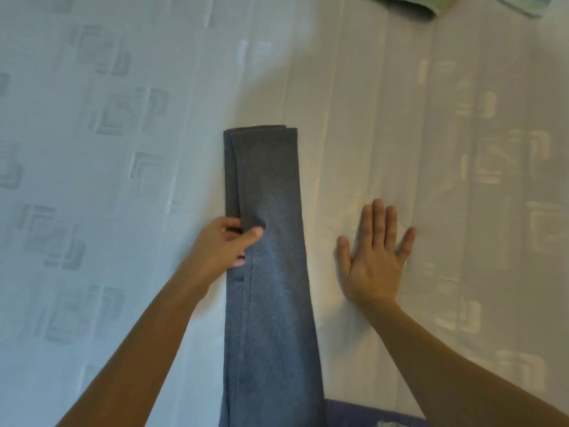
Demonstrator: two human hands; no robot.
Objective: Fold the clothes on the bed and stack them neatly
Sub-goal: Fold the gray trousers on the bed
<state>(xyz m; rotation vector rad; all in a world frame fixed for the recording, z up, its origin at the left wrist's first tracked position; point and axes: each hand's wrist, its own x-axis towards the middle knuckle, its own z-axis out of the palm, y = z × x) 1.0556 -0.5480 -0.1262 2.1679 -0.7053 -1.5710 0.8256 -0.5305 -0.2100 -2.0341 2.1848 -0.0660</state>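
The left hand [226, 245] pinches the grey garment [268, 272], whose long axis runs up the frame; the right hand [374, 257] lies flat, empty, beside it on the bed [123, 118].

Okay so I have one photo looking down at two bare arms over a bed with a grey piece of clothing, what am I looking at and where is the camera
No machine here: these are a person's two hands, filmed by one wide-angle camera worn on their head, looking down. On the pale patterned bedsheet lies a grey garment, folded into a narrow strip. The left hand pinches its left edge, thumb on top. The right hand lies flat and open on the bedsheet beside it, not touching it. A green cloth peeks in at the top edge.
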